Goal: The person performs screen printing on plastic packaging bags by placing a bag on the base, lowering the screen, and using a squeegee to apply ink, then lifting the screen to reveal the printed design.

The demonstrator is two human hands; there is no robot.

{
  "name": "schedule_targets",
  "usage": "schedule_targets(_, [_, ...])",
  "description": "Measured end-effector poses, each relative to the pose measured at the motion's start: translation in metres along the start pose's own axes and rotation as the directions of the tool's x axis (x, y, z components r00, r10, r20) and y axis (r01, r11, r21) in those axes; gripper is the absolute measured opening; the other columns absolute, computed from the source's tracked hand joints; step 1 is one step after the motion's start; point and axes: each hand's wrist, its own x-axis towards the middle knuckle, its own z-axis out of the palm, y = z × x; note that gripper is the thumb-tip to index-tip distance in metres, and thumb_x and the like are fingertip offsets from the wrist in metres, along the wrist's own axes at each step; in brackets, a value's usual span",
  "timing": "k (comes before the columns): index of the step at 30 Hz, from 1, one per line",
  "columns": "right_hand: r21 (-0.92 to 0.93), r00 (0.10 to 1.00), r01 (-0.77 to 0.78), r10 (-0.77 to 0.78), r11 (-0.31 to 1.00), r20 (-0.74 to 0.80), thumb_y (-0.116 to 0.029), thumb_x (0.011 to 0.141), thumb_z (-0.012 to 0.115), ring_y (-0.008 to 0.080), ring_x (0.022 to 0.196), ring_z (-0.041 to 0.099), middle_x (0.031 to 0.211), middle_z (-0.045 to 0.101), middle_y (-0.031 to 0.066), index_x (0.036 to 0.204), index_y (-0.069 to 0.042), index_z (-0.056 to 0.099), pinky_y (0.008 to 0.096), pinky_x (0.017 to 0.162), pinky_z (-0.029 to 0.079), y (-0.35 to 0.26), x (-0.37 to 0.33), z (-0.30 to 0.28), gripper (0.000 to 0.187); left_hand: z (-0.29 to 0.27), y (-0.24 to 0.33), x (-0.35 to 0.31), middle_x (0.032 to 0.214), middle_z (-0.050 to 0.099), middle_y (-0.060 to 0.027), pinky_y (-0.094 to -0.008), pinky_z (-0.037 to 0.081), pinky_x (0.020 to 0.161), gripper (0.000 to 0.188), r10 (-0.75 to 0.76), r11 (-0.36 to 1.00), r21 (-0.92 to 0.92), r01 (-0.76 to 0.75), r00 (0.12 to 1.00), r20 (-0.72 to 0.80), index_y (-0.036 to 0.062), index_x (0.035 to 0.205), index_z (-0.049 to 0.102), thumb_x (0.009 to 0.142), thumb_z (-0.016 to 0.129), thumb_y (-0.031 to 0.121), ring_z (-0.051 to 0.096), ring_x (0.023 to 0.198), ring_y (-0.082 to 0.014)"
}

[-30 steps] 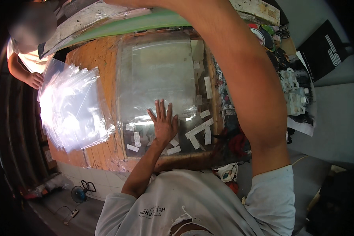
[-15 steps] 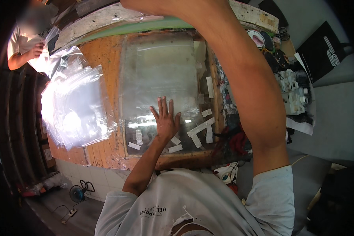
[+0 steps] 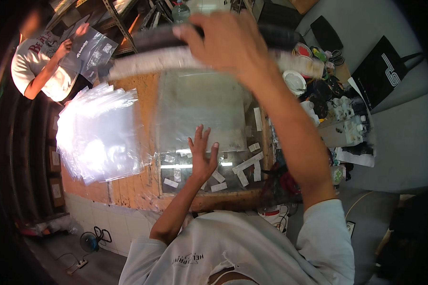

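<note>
My left hand (image 3: 204, 159) has its fingers spread over the near part of a clear plastic bag (image 3: 195, 111). The bag lies flat on a glass panel (image 3: 190, 183) set into the wooden table. Higher up, my right arm reaches across to the far side. My right hand (image 3: 226, 45) is smeared by motion, its fingers bent over the top of what looks like a screen-printing frame (image 3: 147, 64), with a whitish bar and a dark bar (image 3: 283, 38). The frame stands raised beyond the bag. Its far side is hidden.
A pile of shiny clear bags (image 3: 100, 133) lies on the table's left. Beyond it a person (image 3: 47, 61) holds a printed grey bag (image 3: 92, 52). Paint tubs (image 3: 295, 81) and bottles (image 3: 352, 126) crowd the right. Pale tape pieces (image 3: 247, 161) stick to the glass.
The whole view has shifted. My right hand and the frame's bar now appear lower, and the green strip under the bar no longer shows. My left hand's fingers have drawn closer together.
</note>
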Motion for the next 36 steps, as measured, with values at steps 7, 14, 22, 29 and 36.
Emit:
schedule_targets(7, [-0.019, 0.998, -0.043, 0.044, 0.999, 0.033, -0.018, 0.087, 0.072, 0.0289, 0.09, 0.053, 0.09, 0.055, 0.01, 0.142, -0.011, 0.056, 0.0477, 0.082, 0.036, -0.041, -0.195, 0.123, 0.058, -0.076, 0.048, -0.072, 0.136, 0.053, -0.0103, -0.0549, 0.034, 0.115, 0.055, -0.557, 0.017, -0.974, 0.227, 0.811, 0.179, 0.0085, 0.143, 0.048, 0.098, 0.068, 0.033, 0.048, 0.136, -0.0273])
schedule_targets(14, [-0.06, 0.964, -0.092, 0.103, 0.994, 0.246, -0.004, 0.08, 0.073, 0.0267, 0.095, 0.054, 0.094, 0.057, 0.0096, 0.149, -0.016, 0.05, 0.0478, 0.086, 0.036, -0.019, -0.243, 0.21, 0.073, -0.028, -0.015, -0.078, 0.153, 0.038, -0.0161, -0.0684, 0.02, 0.117, 0.06, -0.791, -0.209, -0.844, 0.493, 0.422, 0.443, 0.0154, 0.15, 0.038, 0.1, 0.06, 0.041, 0.037, 0.146, -0.0284])
schedule_targets(22, [-0.092, 0.967, -0.033, 0.055, 0.995, 0.248, -0.006, 0.086, 0.065, 0.0249, 0.096, 0.055, 0.095, 0.054, 0.0063, 0.15, -0.019, 0.048, 0.0551, 0.095, 0.036, -0.025, -0.265, 0.221, 0.068, -0.022, -0.023, -0.081, 0.162, 0.028, -0.0196, -0.0691, 0.011, 0.119, 0.075, -0.782, -0.201, -0.86, 0.469, 0.453, 0.429, -0.0033, 0.153, 0.029, 0.099, 0.06, 0.039, 0.031, 0.15, -0.0327])
schedule_targets(29, [-0.055, 0.988, -0.049, 0.056, 0.997, 0.146, 0.0, 0.081, 0.072, 0.0257, 0.099, 0.053, 0.095, 0.052, 0.0067, 0.152, -0.021, 0.049, 0.0588, 0.099, 0.029, 0.027, -0.197, 0.258, 0.077, -0.024, -0.012, -0.073, 0.164, 0.022, -0.0209, -0.0674, 0.014, 0.118, 0.079, -0.795, -0.181, -0.833, 0.523, 0.42, 0.437, 0.0017, 0.158, 0.024, 0.099, 0.061, 0.04, 0.027, 0.152, -0.033])
schedule_targets(36, [-0.177, 0.997, -0.049, 0.06, 0.983, 0.053, -0.001, 0.089, 0.059, 0.0258, 0.101, 0.058, 0.097, 0.059, 0.0072, 0.146, -0.022, 0.052, 0.061, 0.098, 0.033, 0.112, -0.079, 0.306, 0.061, -0.023, -0.009, -0.073, 0.148, 0.043, -0.0163, -0.0645, 0.024, 0.114, 0.056, -0.855, -0.182, -0.83, 0.527, 0.332, 0.399, 0.0051, 0.14, 0.047, 0.099, 0.062, 0.04, 0.04, 0.141, -0.0303])
